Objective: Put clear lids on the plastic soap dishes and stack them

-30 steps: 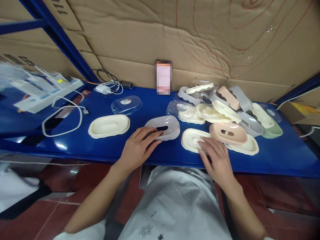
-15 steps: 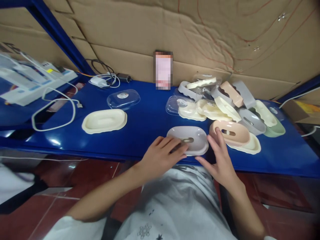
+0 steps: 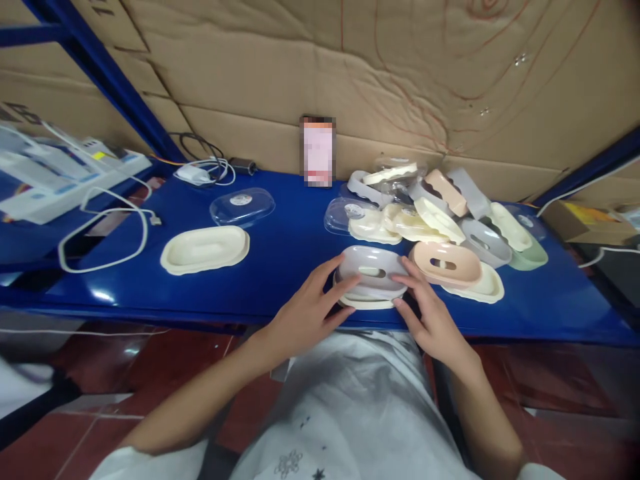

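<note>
A grey soap dish (image 3: 371,257) with an oval slot in its floor sits over a cream base (image 3: 373,304) at the table's front edge. My left hand (image 3: 311,303) grips the dish at its left end, a finger reaching inside the rim. At the right end my right hand (image 3: 434,317) holds it between fingers and thumb. The dish tilts a little, and the base's front rim shows below it. Just right stands a peach soap dish (image 3: 460,257) on another cream base (image 3: 493,287).
Several loose soap dish parts (image 3: 440,217) are heaped at the back right. A cream base (image 3: 205,250) and a clear lid (image 3: 245,205) lie on the left. A phone (image 3: 318,152) leans on the cardboard. Cables and a power strip (image 3: 90,187) are far left.
My left fingers have drawn back from inside the grey dish to its left end. My right hand has closed on the right rim. More of the cream base shows underneath.
</note>
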The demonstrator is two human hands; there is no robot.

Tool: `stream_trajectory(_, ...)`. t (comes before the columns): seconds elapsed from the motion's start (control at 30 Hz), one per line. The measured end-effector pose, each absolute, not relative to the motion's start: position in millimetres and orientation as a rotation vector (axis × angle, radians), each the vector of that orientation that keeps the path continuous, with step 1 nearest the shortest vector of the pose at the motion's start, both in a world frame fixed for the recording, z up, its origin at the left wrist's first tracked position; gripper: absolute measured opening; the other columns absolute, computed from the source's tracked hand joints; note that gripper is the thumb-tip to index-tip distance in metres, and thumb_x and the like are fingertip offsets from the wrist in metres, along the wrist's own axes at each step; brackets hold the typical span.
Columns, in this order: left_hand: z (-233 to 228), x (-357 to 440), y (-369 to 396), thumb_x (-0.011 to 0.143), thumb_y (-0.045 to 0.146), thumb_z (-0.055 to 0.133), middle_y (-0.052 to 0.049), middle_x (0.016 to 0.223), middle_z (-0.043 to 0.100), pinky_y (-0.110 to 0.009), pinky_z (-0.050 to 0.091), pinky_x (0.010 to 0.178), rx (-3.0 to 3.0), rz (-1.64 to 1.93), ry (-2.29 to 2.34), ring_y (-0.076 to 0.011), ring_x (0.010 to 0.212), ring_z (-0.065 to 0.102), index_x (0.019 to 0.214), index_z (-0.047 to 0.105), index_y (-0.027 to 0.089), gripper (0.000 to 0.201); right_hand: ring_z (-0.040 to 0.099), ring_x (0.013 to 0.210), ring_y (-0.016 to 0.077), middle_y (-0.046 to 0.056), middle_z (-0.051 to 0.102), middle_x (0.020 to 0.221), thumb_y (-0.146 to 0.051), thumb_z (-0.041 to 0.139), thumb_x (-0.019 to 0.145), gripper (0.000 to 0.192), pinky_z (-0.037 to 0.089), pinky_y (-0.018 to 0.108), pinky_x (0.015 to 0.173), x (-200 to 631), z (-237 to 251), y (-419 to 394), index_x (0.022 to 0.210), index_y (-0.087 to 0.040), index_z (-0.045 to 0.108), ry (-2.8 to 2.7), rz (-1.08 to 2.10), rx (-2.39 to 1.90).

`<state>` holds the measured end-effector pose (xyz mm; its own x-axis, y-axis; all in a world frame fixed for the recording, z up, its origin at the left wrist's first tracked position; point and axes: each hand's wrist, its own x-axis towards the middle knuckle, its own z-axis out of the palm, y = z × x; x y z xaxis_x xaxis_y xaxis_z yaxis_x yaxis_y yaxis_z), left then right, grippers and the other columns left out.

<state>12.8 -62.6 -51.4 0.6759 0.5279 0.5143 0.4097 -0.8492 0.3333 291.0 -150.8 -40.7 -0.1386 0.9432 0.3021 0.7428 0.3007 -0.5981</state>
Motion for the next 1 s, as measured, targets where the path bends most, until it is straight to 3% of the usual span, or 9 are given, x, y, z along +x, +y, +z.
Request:
stream_trajectory(0.17, -52, 13, -61, 0.106, 0.021, 0.065, -0.014, 0.138, 0.061, -0.051, 0.058, 0.109, 2.714, 1.023, 0.745, -0.0303, 0.128, 0.059, 0.133, 0.064, 0.022, 0.027, 0.036, 0.164, 0.0300, 0.009, 0.030, 0.180, -0.037, 0.059, 0.109, 0.041, 0.040, 0.053, 0.131, 289, -40, -150, 0.149, -0.031, 0.056, -2.023, 0.363, -1.496)
stream_trajectory(0.4, -54, 11, -64, 0.105, 0.026, 0.067, -0.012, 0.133, 0.067, -0.049, 0.055, 0.102, 2.770, 1.003, 0.782, -0.0304, 0.120, 0.061, 0.120, 0.073, 0.023, 0.016, 0.030, 0.166, 0.0309, 0.006, 0.029, 0.180, -0.032, 0.056, 0.110, 0.044, 0.037, 0.059, 0.133, 284, -49, -148, 0.154, -0.033, 0.057, -2.110, 0.253, -1.512)
stream_trajectory(0.5, -45, 9, -59, 0.108, 0.030, 0.063, -0.009, 0.126, 0.070, -0.044, 0.055, 0.097, 2.703, 1.030, 0.787, -0.0264, 0.115, 0.066, 0.118, 0.074, 0.025, 0.016, 0.034, 0.165, 0.0318, 0.007, 0.029, 0.180, -0.032, 0.056, 0.110, 0.046, 0.041, 0.058, 0.130, 283, -49, -147, 0.157, -0.034, 0.056, -2.114, 0.234, -1.529)
stream_trajectory(0.57, -32, 9, -42, 0.110, 0.030, 0.057, -0.009, 0.126, 0.071, -0.042, 0.055, 0.098, 2.688, 1.047, 0.842, -0.0254, 0.116, 0.069, 0.122, 0.073, 0.024, 0.021, 0.037, 0.163, 0.0319, 0.007, 0.031, 0.180, -0.033, 0.056, 0.110, 0.046, 0.043, 0.058, 0.129, 282, -48, -147, 0.156, -0.034, 0.057, -2.107, 0.211, -1.535)
stream_trajectory(0.63, -15, 12, -12, 0.110, 0.031, 0.054, -0.013, 0.136, 0.068, -0.048, 0.054, 0.106, 2.733, 1.005, 0.961, -0.0297, 0.127, 0.067, 0.133, 0.070, 0.023, 0.029, 0.039, 0.162, 0.0316, 0.007, 0.033, 0.179, -0.033, 0.056, 0.110, 0.045, 0.045, 0.058, 0.128, 282, -48, -147, 0.155, -0.034, 0.057, -2.107, 0.191, -1.530)
stream_trajectory(0.73, 6, 24, 47, 0.104, 0.040, 0.067, -0.016, 0.169, 0.045, -0.060, 0.042, 0.123, 2.762, 0.754, 1.027, -0.0388, 0.156, 0.045, 0.158, 0.054, 0.026, 0.057, 0.040, 0.162, 0.0313, 0.007, 0.033, 0.179, -0.034, 0.055, 0.110, 0.045, 0.046, 0.058, 0.127, 283, -49, -147, 0.156, -0.033, 0.057, -2.116, 0.177, -1.524)
stream_trajectory(0.8, 10, 33, 82, 0.096, 0.054, 0.076, -0.016, 0.178, 0.031, -0.061, 0.035, 0.129, 2.693, 0.532, 0.959, -0.0404, 0.164, 0.033, 0.167, 0.042, 0.027, 0.083, 0.041, 0.162, 0.0315, 0.007, 0.033, 0.179, -0.034, 0.056, 0.110, 0.046, 0.046, 0.057, 0.127, 283, -50, -147, 0.156, -0.034, 0.057, -2.111, 0.177, -1.528)
stream_trajectory(0.9, 4, 40, 109, 0.092, 0.065, 0.077, -0.016, 0.174, 0.041, -0.052, 0.033, 0.132, 2.597, 0.413, 0.853, -0.0358, 0.163, 0.037, 0.163, 0.051, 0.023, 0.086, 0.041, 0.161, 0.0316, 0.006, 0.034, 0.179, -0.034, 0.056, 0.110, 0.046, 0.046, 0.057, 0.127, 283, -51, -147, 0.156, -0.035, 0.058, -2.099, 0.181, -1.533)
stream_trajectory(1.0, -5, 34, 109, 0.092, 0.074, 0.071, -0.014, 0.169, 0.050, -0.049, 0.035, 0.132, 2.550, 0.552, 0.888, -0.0335, 0.158, 0.047, 0.153, 0.064, 0.024, 0.079, 0.041, 0.161, 0.0310, 0.007, 0.034, 0.178, -0.034, 0.056, 0.110, 0.045, 0.045, 0.056, 0.128, 282, -51, -147, 0.155, -0.033, 0.058, -2.096, 0.179, -1.534)
